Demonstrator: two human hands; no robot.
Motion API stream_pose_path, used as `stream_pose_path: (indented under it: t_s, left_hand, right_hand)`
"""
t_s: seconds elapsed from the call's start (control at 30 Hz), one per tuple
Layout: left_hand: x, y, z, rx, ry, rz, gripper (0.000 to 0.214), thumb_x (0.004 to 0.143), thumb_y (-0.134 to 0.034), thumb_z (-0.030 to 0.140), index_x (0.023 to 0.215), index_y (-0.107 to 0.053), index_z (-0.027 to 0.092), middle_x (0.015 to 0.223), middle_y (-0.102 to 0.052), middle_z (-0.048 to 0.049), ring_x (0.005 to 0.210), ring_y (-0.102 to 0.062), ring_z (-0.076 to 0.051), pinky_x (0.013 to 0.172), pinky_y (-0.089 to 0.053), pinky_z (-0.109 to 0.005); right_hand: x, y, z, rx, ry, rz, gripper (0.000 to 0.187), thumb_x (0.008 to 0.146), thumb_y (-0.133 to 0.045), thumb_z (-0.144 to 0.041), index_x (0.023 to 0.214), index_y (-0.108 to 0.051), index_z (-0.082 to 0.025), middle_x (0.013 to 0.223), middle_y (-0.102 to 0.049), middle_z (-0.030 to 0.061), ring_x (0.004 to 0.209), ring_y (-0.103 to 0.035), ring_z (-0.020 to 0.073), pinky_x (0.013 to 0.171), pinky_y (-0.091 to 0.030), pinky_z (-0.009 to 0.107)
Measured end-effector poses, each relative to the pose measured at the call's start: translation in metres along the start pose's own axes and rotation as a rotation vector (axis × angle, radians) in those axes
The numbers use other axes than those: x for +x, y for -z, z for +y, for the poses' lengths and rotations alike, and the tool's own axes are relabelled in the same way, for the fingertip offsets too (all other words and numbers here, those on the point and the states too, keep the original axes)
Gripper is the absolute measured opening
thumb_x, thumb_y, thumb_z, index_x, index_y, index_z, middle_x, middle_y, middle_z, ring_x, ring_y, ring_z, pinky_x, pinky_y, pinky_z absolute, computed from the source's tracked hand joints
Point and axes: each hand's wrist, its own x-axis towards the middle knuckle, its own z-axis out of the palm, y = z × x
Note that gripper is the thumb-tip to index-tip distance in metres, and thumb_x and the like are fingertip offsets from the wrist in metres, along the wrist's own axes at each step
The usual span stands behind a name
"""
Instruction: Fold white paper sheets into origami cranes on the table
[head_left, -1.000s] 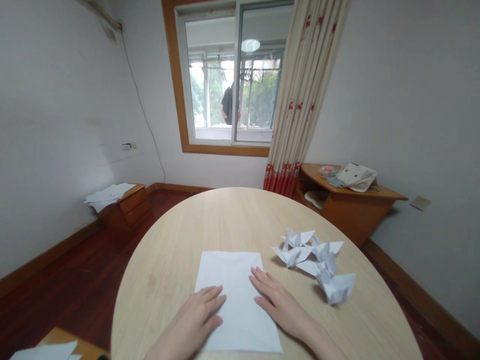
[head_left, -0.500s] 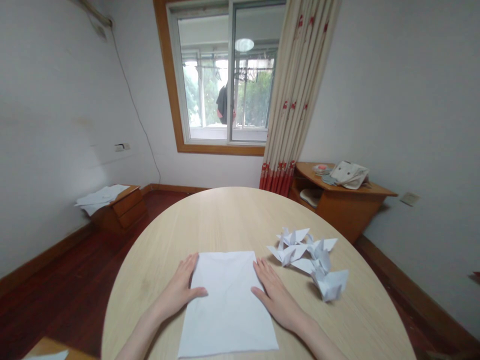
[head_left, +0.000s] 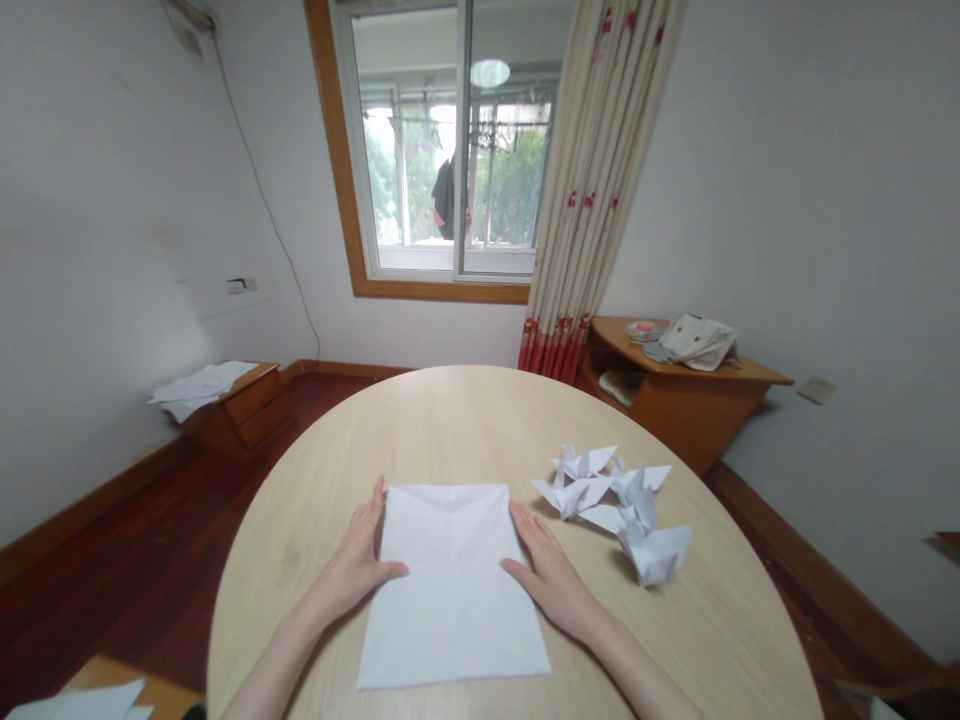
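Note:
A white sheet of paper [head_left: 454, 590] with faint creases lies in front of me on the round table. My left hand [head_left: 356, 555] rests at its left edge, fingers stretched along the side and thumb lying over the paper. At the right edge is my right hand [head_left: 551, 575], its fingers also extended and its thumb tip on the sheet. Both hands are open, thumbs apart from the fingers. To the right of my right hand sits a cluster of several folded white paper cranes [head_left: 652, 550], some overlapping.
The round wooden table [head_left: 457, 420] has a curved edge. Beyond it stand a low drawer cabinet [head_left: 255, 405] with papers on top and a corner desk [head_left: 690, 400] bearing a cloth bag [head_left: 701, 342]. More papers [head_left: 97, 700] lie on a surface at lower left.
My left hand has tilted more onto its side, its fingers now raised along the paper's edge. The whole view has shifted slightly; the cranes stay in place on the table.

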Motion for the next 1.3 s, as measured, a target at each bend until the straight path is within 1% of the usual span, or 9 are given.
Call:
stream_pose_path:
  t_s: [0.1, 0.2, 0.33, 0.47, 0.67, 0.83, 0.97, 1.13, 1.3]
  left_hand:
    - [-0.002, -0.003, 0.002, -0.078, 0.014, 0.047, 0.12, 0.072, -0.074, 0.026, 0.149, 0.018, 0.025, 0.149, -0.029, -0.0194, 0.139, -0.028, -0.035, 0.111, -0.02, -0.059]
    - [-0.003, -0.006, 0.007, -0.15, 0.019, 0.082, 0.12, 0.073, -0.07, 0.024, 0.146, 0.025, 0.028, 0.15, -0.024, -0.0172, 0.14, -0.025, -0.033, 0.112, -0.017, -0.058]
    - [-0.002, -0.007, 0.018, -0.213, -0.017, 0.142, 0.116, 0.074, -0.066, 0.02, 0.146, 0.025, 0.03, 0.144, -0.033, -0.0142, 0.132, -0.04, -0.029, 0.11, -0.025, -0.055]
    - [-0.001, -0.006, 0.026, -0.193, -0.033, 0.233, 0.109, 0.076, -0.063, 0.019, 0.148, 0.019, 0.033, 0.137, -0.039, -0.0113, 0.117, -0.051, -0.025, 0.104, -0.037, -0.051]
    - [0.0, -0.006, 0.027, -0.079, -0.16, 0.35, 0.098, 0.081, -0.058, 0.018, 0.15, 0.01, 0.033, 0.124, -0.049, -0.0079, 0.102, -0.055, -0.02, 0.095, -0.045, -0.044]
    - [-0.001, -0.006, 0.027, 0.01, -0.216, 0.402, 0.087, 0.085, -0.056, 0.019, 0.151, -0.002, 0.032, 0.114, -0.055, -0.0054, 0.089, -0.057, -0.017, 0.087, -0.049, -0.037]
    - [-0.002, -0.005, 0.031, 0.1, -0.261, 0.412, 0.076, 0.087, -0.055, 0.02, 0.151, -0.014, 0.03, 0.107, -0.056, -0.0051, 0.087, -0.057, -0.018, 0.087, -0.049, -0.037]
    - [-0.005, -0.002, 0.038, 0.154, -0.302, 0.395, 0.063, 0.09, -0.053, 0.022, 0.148, -0.028, 0.027, 0.102, -0.055, -0.0056, 0.094, -0.058, -0.022, 0.089, -0.048, -0.038]
    - [-0.007, -0.001, 0.042, 0.134, -0.324, 0.379, 0.059, 0.09, -0.058, 0.03, 0.144, -0.035, 0.029, 0.101, -0.057, -0.0054, 0.093, -0.06, -0.022, 0.086, -0.05, -0.037]
  right_hand:
    - [-0.002, -0.002, 0.002, 0.096, 0.036, 0.068, 0.071, 0.089, -0.049, -0.026, 0.152, -0.017, -0.023, 0.156, -0.026, 0.0099, 0.143, -0.023, 0.0242, 0.117, -0.019, 0.052]
    - [-0.003, -0.002, -0.001, 0.184, 0.054, 0.113, 0.072, 0.088, -0.048, -0.023, 0.152, -0.015, -0.023, 0.156, -0.024, 0.0092, 0.143, -0.024, 0.0238, 0.116, -0.022, 0.052]
    - [-0.003, -0.003, -0.006, 0.232, 0.075, 0.187, 0.073, 0.085, -0.049, -0.017, 0.151, -0.019, -0.024, 0.155, -0.028, 0.0083, 0.142, -0.027, 0.0236, 0.115, -0.023, 0.052]
    - [-0.003, -0.001, -0.011, 0.255, 0.101, 0.271, 0.072, 0.084, -0.048, -0.014, 0.151, -0.022, -0.029, 0.152, -0.035, 0.0053, 0.137, -0.038, 0.0238, 0.113, -0.029, 0.051]
    - [-0.005, 0.007, -0.019, 0.297, 0.116, 0.386, 0.074, 0.086, -0.049, -0.016, 0.151, -0.018, -0.03, 0.15, -0.039, 0.0074, 0.121, -0.055, 0.0224, 0.105, -0.042, 0.047]
    - [-0.006, 0.016, -0.028, 0.369, 0.097, 0.429, 0.076, 0.087, -0.054, -0.02, 0.152, -0.014, -0.029, 0.145, -0.046, 0.0105, 0.115, -0.059, 0.0222, 0.102, -0.044, 0.047]
    - [-0.006, 0.023, -0.031, 0.444, 0.067, 0.484, 0.075, 0.088, -0.056, -0.026, 0.151, -0.016, -0.028, 0.136, -0.056, 0.0108, 0.116, -0.058, 0.0226, 0.101, -0.043, 0.046]
    - [-0.003, 0.028, -0.027, 0.53, 0.025, 0.548, 0.071, 0.086, -0.06, -0.03, 0.149, -0.026, -0.027, 0.121, -0.064, 0.0101, 0.108, -0.06, 0.0229, 0.095, -0.046, 0.044]
    - [-0.003, 0.035, -0.025, 0.496, 0.023, 0.58, 0.06, 0.085, -0.06, -0.03, 0.141, -0.04, -0.026, 0.101, -0.066, 0.0058, 0.092, -0.061, 0.0205, 0.091, -0.047, 0.041]
